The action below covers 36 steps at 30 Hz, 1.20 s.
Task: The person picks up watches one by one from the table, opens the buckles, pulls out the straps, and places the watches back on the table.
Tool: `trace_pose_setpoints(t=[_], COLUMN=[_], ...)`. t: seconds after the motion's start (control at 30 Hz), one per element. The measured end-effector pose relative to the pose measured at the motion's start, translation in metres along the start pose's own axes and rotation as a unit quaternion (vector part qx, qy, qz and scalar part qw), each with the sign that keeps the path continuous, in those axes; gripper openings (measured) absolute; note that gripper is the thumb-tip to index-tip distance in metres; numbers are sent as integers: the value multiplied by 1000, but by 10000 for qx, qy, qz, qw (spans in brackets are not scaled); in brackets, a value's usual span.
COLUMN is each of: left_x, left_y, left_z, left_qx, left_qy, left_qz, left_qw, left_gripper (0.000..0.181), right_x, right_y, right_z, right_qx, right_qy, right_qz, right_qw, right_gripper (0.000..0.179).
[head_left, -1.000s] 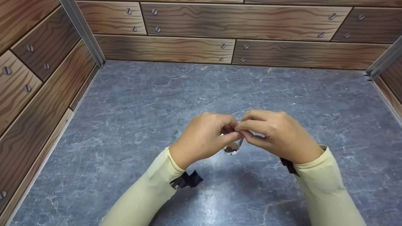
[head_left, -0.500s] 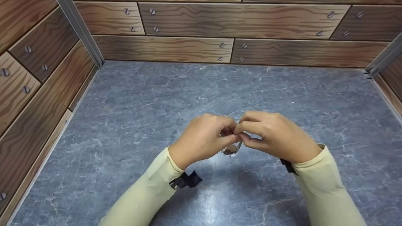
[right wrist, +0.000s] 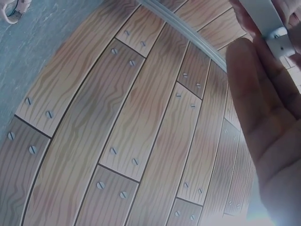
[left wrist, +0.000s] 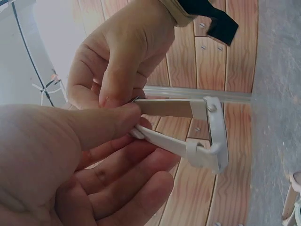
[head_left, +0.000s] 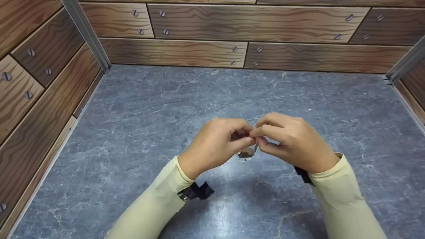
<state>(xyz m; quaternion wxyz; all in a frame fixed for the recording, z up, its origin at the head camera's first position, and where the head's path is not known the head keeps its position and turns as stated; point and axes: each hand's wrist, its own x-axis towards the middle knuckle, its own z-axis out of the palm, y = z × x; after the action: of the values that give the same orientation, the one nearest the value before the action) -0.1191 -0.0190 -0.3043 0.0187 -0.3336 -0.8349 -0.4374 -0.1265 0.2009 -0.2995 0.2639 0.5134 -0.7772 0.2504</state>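
A white-strapped wristwatch [head_left: 246,153] hangs just below my joined fingertips in the head view. My left hand [head_left: 217,142] pinches its strap between thumb and fingers, and my right hand [head_left: 290,139] pinches at the same strap ends from the other side. In the left wrist view the watch case [left wrist: 218,136] points away from the hands. The two strap halves run back to the fingers, one showing its tan inner side. The right wrist view catches part of the white strap [right wrist: 261,16] near a metal pin. Fingers hide where the strap ends meet.
A grey marbled tabletop [head_left: 166,109] lies under the hands. Wood-patterned walls [head_left: 199,23] with metal corner posts [head_left: 88,33] bound it at the back and sides. A small pale looped shape [right wrist: 16,12] shows on the table in the right wrist view.
Both hands stay joined on the strap and have risen very slightly. The hanging watch has tilted a little, and less of it shows below the left thumb than half a second ago.
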Motion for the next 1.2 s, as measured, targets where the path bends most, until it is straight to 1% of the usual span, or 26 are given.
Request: trace_pose_setpoints(t=[0.13,0.27,0.37,0.5,0.7,0.9,1.1,1.2], left_x=[1,1,1,1,1,1,0,0], left_y=[1,1,1,1,3,4,5,6], left_z=[-1,-1,-1,-1,-2,-3,-4,-5], left_qx=[-319,-632,-797,-931,-1256,-1264,-1405,-1410], left_qy=[164,233,286,410,516,581,601,597], left_qz=[12,-28,-71,-50,-58,-71,-134,-190], left_qw=[9994,9977,9964,9948,9907,9902,9882,9880], left_gripper=[8,9,9,11,15,15,16,16], right_x=[1,1,1,1,2,3,6,6], right_y=[-1,-1,-1,-1,-1,-1,-1,-2], right_z=[0,0,1,2,4,4,6,5], right_qx=[-5,-3,31,109,213,210,405,524], right_qy=[297,441,551,717,951,1085,1356,1329], right_qz=[90,148,194,241,279,361,378,512], right_qw=[9995,9989,9983,9971,9949,9932,9892,9884], right_gripper=[21,20,20,20,17,14,13,15])
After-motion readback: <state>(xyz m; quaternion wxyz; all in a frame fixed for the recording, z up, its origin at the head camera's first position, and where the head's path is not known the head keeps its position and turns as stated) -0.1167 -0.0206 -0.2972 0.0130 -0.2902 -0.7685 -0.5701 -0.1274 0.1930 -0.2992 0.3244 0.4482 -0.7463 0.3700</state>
